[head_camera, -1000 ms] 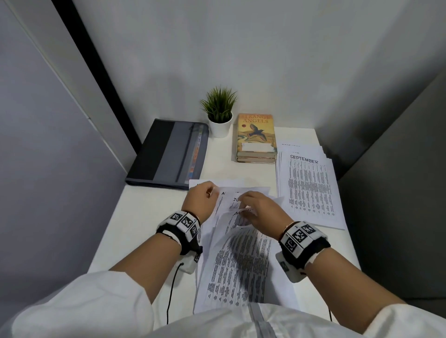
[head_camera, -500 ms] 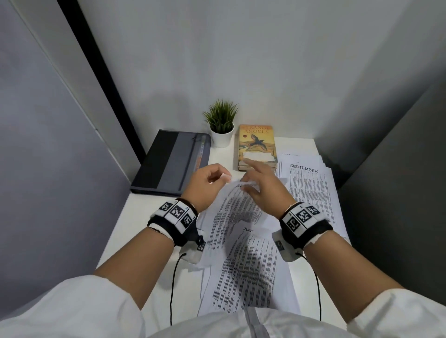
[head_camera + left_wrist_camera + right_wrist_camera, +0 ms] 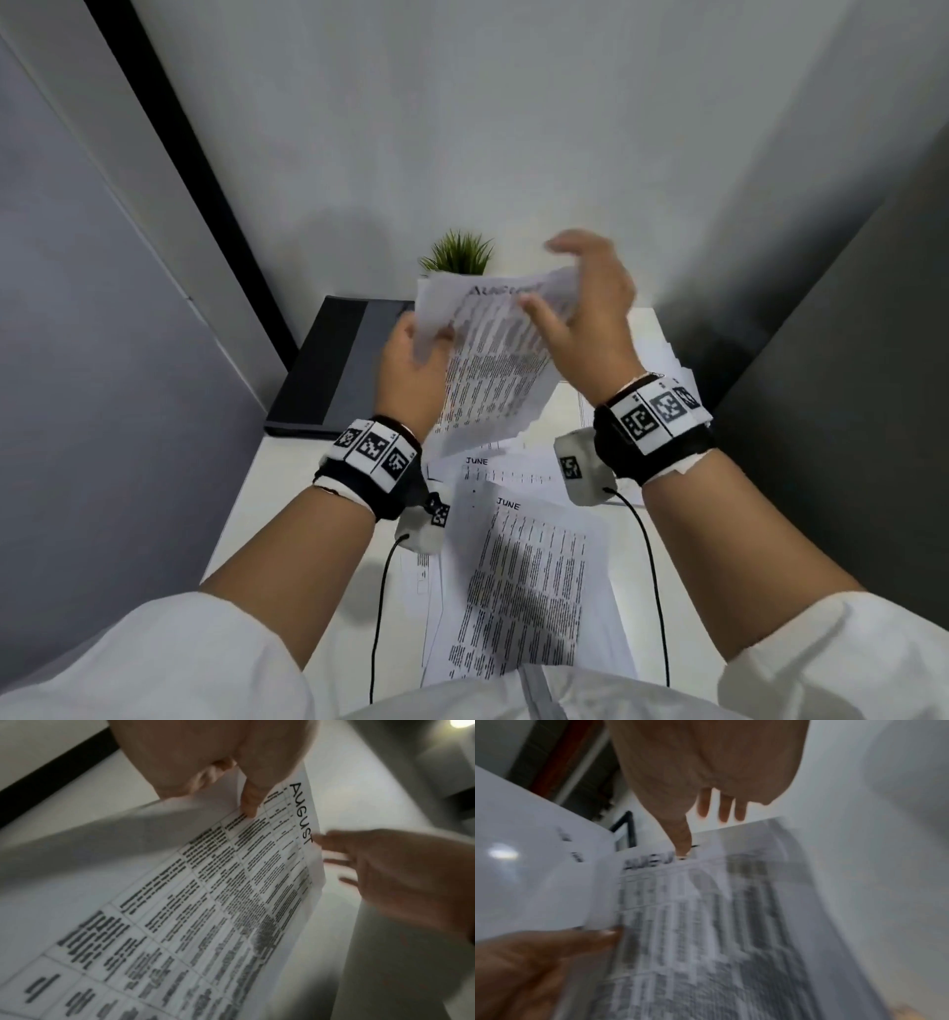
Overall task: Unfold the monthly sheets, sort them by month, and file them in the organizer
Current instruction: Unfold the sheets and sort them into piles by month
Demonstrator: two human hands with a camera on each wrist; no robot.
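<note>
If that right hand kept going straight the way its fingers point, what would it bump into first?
Probably the back wall. The right hand pinches the August sheet with fingers aimed up and away over the potted plant; depth is hard to judge.

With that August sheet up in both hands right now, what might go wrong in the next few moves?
1. The August sheet is held only at its top corners by the left hand and right hand; spreading too hard might tear it.
2. Its lower edge hangs just above the loose June sheets, which overhang the desk's near edge, so a sweep could knock them off.
3. Dropping it on June would mix the months.
</note>
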